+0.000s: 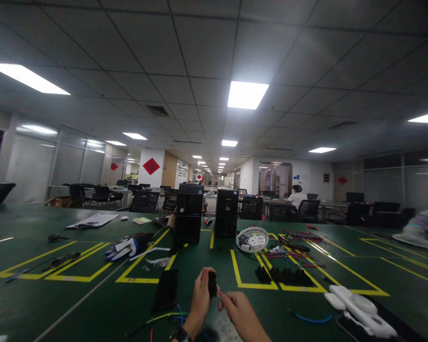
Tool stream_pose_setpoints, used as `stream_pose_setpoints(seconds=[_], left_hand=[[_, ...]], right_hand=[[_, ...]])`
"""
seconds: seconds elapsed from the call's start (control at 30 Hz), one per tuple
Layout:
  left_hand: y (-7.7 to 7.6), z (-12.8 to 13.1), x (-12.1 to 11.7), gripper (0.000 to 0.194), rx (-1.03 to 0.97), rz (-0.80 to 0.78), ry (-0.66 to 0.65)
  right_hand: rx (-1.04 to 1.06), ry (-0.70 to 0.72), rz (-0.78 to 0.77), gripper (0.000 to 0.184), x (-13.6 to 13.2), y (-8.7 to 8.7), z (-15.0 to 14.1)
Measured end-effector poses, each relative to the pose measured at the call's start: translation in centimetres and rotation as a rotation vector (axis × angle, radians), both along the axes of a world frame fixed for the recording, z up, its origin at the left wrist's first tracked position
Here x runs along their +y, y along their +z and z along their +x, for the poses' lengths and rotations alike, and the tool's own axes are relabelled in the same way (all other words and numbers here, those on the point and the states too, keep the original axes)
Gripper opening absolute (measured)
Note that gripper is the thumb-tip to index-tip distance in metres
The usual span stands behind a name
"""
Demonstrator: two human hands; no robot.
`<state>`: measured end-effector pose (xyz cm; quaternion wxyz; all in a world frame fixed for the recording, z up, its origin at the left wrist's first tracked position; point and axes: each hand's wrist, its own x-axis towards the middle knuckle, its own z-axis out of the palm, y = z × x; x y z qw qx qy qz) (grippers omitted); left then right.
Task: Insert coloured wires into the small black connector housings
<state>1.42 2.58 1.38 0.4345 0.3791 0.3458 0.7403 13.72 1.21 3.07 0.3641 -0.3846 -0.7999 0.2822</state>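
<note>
Near the front edge of the green table, my left hand (199, 297) is closed around a small black block (212, 285), held upright. My right hand (238, 311) pinches a thin yellow-green wire (218, 296) at the block's lower right side; whether the wire's end sits inside the block cannot be made out. Below and left of my left hand lie a yellow-green wire (164, 315) and blue wires (180, 311). A flat black rectangular object (166, 289) rests to the left. On the right is a short blue wire (314, 319).
Two black computer towers (189, 216) stand ahead. A white basket (252, 239), bundled coloured wires (301, 247) and several black blocks (288, 276) lie to the right, with white devices (364, 311) nearer. A glove (126, 248) is left. People sit at the right.
</note>
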Motion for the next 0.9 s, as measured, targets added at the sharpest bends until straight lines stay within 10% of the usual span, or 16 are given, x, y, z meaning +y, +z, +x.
stream_pose_setpoints(seconds=[0.23, 0.47, 0.57, 0.67, 0.8, 0.9], left_hand=[[2.9, -5.0, 0.7, 0.014, -0.401, -0.015, 0.314], [4.5, -8.5, 0.5, 0.02, -0.024, -0.14, 0.25], [3.3, -6.1, 0.8, 0.029, 0.08, -0.218, 0.13], [1.2, -3.8, 0.9, 0.04, 0.162, -0.268, 0.021], [-0.5, -3.2, 1.6, 0.051, 0.358, -0.307, -0.164], [-0.2, -4.3, 1.8, 0.052, 0.67, -0.283, -0.023]], right_hand=[[-0.261, -0.076, 0.012, 0.034, -2.0, -1.9, -0.1], [-0.276, 0.061, 0.241, 0.028, -4.8, 0.4, -2.0], [-0.125, -0.112, 0.361, 0.059, -2.5, 1.9, -2.5], [-0.1, 0.019, 0.409, 0.08, 0.6, 1.7, -1.7], [-0.232, 0.148, 0.368, 0.057, 5.0, 0.3, -0.1], [-0.328, 0.046, 0.306, 0.051, 8.6, -0.7, 0.4]])
